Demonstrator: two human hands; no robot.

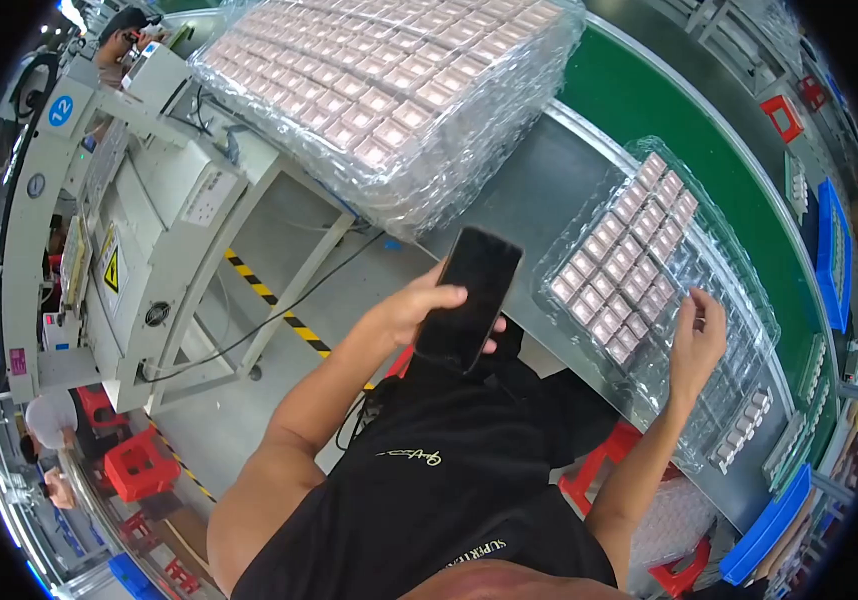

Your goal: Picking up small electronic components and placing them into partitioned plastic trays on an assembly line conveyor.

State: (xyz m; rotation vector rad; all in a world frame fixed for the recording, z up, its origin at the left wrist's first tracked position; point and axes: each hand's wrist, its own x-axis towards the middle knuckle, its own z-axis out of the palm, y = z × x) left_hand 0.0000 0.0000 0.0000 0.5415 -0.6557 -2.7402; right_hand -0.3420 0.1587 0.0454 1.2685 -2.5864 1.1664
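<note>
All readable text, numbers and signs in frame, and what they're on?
By kind, wording not transcribed:
Round blue sticker, white number: pale machine.
Yellow warning label with triangle: same machine.
White label, same machine: too small to read.
Purple label, same machine: too small.
Black shirt: yellow script, pale lettering.
Phone in left hand: dark screen, no readable text.

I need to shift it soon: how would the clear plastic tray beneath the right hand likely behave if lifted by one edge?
The clear plastic tray looks thin and see-through, so it would probably flex. The pale pink pieces are grouped on its left part, so that side would likely sag. No lid shows over them, so tilting might spill some.
</note>
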